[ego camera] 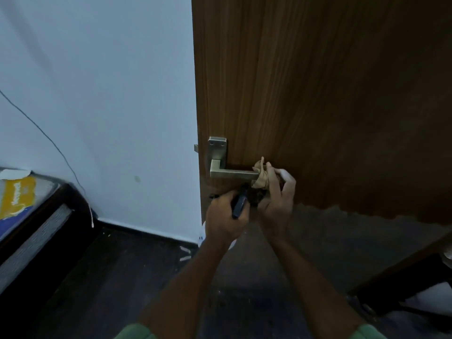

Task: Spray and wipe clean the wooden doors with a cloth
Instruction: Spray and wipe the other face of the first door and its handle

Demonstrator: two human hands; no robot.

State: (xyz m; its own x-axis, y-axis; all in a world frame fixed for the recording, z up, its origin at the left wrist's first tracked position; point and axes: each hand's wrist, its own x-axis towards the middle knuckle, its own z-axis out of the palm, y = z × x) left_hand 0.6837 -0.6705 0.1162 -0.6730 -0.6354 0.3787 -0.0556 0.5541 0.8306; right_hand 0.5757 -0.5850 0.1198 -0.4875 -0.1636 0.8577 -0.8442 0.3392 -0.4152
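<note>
Now the right hand (276,192) wraps the cloth (260,177) round the handle (232,174); the left hand (226,216) grips a dark sprayer (239,204).

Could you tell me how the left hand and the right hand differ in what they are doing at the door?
The left hand grips a dark sprayer below the lever, while the right hand holds a beige cloth wrapped round the free end of the door handle. The left hand sits lower and nearer the door's edge; the right hand is higher. Both are close to the wooden door.
</note>
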